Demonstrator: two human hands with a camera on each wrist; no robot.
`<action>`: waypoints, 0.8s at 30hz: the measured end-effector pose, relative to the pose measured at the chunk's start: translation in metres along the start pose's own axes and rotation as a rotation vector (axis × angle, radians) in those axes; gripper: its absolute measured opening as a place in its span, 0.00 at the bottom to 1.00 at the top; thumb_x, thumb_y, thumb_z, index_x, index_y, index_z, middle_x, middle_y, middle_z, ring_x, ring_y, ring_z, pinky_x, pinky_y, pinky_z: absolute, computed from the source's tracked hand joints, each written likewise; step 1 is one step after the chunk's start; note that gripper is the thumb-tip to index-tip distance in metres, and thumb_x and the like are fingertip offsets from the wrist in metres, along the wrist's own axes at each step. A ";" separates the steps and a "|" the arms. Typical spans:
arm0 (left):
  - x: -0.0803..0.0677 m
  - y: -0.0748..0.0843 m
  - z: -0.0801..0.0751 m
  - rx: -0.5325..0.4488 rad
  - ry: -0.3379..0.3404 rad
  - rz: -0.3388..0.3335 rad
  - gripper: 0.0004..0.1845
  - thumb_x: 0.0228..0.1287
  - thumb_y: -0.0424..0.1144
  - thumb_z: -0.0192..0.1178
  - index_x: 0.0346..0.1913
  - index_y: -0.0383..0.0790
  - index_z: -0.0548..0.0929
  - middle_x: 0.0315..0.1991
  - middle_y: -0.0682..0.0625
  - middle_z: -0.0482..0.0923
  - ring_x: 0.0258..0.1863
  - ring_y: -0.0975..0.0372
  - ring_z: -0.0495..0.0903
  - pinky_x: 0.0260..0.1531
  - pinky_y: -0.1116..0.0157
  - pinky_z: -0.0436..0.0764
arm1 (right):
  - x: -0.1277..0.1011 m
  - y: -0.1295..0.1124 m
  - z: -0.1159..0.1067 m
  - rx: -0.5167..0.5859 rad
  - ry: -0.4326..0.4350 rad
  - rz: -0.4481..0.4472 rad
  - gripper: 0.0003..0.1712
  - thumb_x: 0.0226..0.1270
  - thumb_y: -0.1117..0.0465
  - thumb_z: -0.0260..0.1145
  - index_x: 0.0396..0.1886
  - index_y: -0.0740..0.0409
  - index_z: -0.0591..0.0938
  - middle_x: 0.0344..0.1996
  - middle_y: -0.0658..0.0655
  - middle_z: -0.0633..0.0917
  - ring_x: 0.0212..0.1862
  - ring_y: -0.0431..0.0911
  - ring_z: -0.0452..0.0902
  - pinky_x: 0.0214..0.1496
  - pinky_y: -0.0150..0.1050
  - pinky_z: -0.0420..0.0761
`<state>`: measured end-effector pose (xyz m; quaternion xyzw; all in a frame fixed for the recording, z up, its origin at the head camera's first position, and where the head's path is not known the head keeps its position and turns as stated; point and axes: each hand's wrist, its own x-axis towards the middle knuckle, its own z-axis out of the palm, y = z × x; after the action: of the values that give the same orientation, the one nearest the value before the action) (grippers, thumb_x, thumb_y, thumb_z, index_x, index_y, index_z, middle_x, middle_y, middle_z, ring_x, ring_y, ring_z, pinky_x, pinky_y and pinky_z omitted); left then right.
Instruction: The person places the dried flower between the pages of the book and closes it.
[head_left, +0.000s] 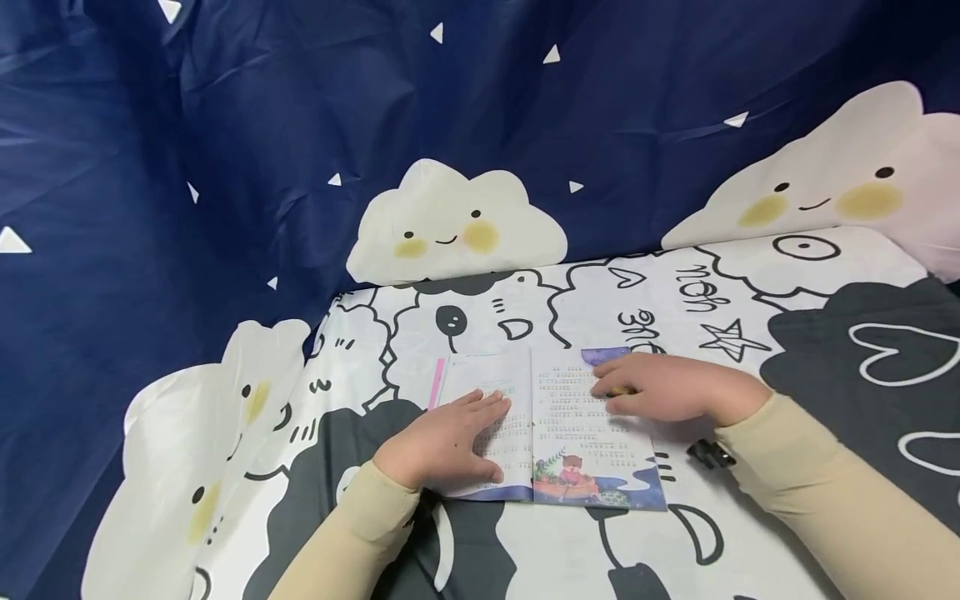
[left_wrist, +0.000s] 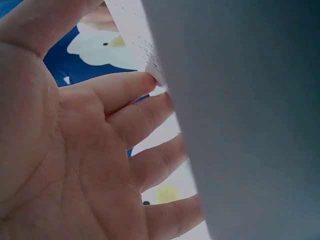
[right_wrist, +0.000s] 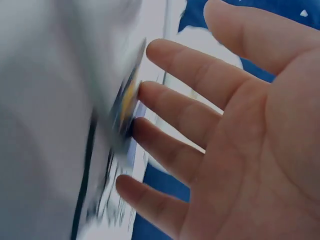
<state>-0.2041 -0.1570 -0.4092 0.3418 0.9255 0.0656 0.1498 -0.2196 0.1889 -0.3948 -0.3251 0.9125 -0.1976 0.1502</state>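
Note:
An open book (head_left: 573, 425) lies on the patterned bedding, its pages printed with text and a cartoon animal at the bottom of the right page. My left hand (head_left: 453, 442) rests on the left page with its fingers spread and fairly straight. In the left wrist view the fingertips of the left hand (left_wrist: 115, 135) meet the page surface. Over the outer upper part of the right page is my right hand (head_left: 660, 387), fingers extended toward the text. The right wrist view shows the right hand (right_wrist: 210, 130) with spread fingers, their tips at the paper's edge.
White and dark-grey bedding (head_left: 600, 550) with doodle drawings spreads under the book. A dark blue curtain (head_left: 480, 92) with white triangles hangs behind it, with a smiling cloud (head_left: 450, 225) in the middle. A small black object (head_left: 711, 454) sits at the right wrist.

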 end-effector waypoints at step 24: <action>-0.002 -0.001 0.004 -0.018 0.023 -0.015 0.52 0.53 0.58 0.74 0.80 0.53 0.61 0.78 0.56 0.56 0.78 0.53 0.51 0.73 0.54 0.60 | -0.068 0.089 -0.011 0.126 0.012 0.186 0.10 0.63 0.68 0.66 0.36 0.47 0.81 0.29 0.46 0.71 0.31 0.38 0.67 0.32 0.34 0.68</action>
<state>-0.2017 -0.1593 -0.4130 0.3328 0.9290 0.0764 0.1428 -0.2210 0.2995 -0.4163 -0.2278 0.9254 -0.2417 0.1827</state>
